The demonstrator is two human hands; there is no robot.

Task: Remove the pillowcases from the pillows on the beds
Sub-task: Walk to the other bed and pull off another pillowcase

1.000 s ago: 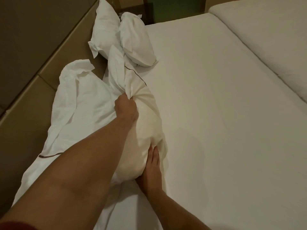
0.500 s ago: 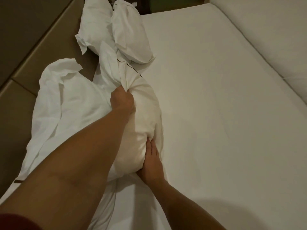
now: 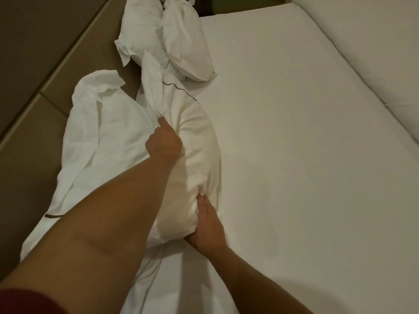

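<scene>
A cream pillow (image 3: 199,155) lies lengthwise near the left side of the bed. Its white pillowcase (image 3: 156,87) with a dark piping line is bunched at the far end. My left hand (image 3: 164,141) grips the pillowcase cloth at the pillow's far end, fingers closed. My right hand (image 3: 207,225) clamps the near end of the pillow, fingers pressed into it. Two more white pillows (image 3: 183,44) lie at the head of the bed, still in their cases as far as I can tell.
A loose crumpled white cloth (image 3: 102,123) with dark piping lies to the left against the brown padded headboard wall (image 3: 45,64). The white mattress (image 3: 294,155) stretches to the right; a second bed (image 3: 374,41) adjoins it at the far right.
My left hand has slid a little nearer along the pillow with the bunched pillowcase in it. The right hand stays clamped on the near end.
</scene>
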